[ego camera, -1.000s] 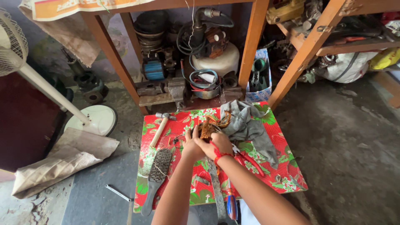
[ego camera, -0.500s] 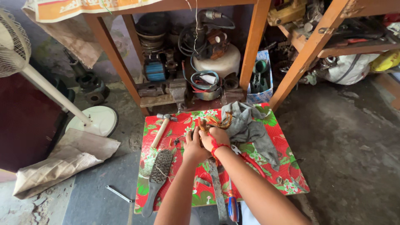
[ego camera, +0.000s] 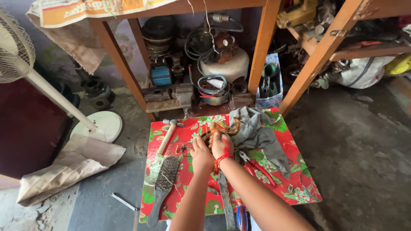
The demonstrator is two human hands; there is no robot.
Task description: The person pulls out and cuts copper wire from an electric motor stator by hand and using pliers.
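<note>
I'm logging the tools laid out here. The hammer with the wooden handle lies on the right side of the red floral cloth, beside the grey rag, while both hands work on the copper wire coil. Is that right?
Not quite. The head view shows the hammer on the left side of the red floral cloth, away from the grey rag. Both hands, left hand and right hand, are indeed on the copper wire coil.

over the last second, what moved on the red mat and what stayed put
Little changed. Both hands, left hand and right hand, stayed clasped on the copper wire coil, shifting only slightly on it. The hammer, wire brush, grey rag and red pliers lay unmoved.
</note>
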